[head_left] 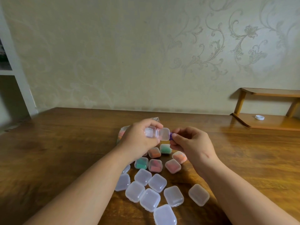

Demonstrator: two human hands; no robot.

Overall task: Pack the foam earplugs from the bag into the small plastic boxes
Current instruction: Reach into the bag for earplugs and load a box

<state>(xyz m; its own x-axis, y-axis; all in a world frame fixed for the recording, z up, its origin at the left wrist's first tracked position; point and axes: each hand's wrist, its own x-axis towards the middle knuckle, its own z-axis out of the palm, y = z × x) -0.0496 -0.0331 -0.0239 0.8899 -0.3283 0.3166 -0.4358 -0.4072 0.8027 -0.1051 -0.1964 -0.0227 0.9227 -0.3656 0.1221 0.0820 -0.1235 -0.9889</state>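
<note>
Bare desk (65,143) spreads left and right, its far edge at the wall. Above its middle, the left hand (139,137) grips an open box (156,134), and the right hand (191,142) pinches a purple earplug (171,136) at its lid. The bag (122,133) lies behind the left hand. Filled boxes (155,165) lie beneath the hands, empty boxes (150,201) nearer. A shelf (267,125) stands far right.

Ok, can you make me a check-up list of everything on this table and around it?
Surface: wooden table, brown and shiny.
Job's things: open box held up; purple earplug beside its lid; filled boxes and empty boxes, lids shut, on the table; bag partly hidden behind the left hand.
Clutter: white ring on the wooden shelf.
Grippers: left hand grips the open box; right hand pinches the purple earplug.
Cables: nothing seen.
Surroundings: patterned wall behind the table.
</note>
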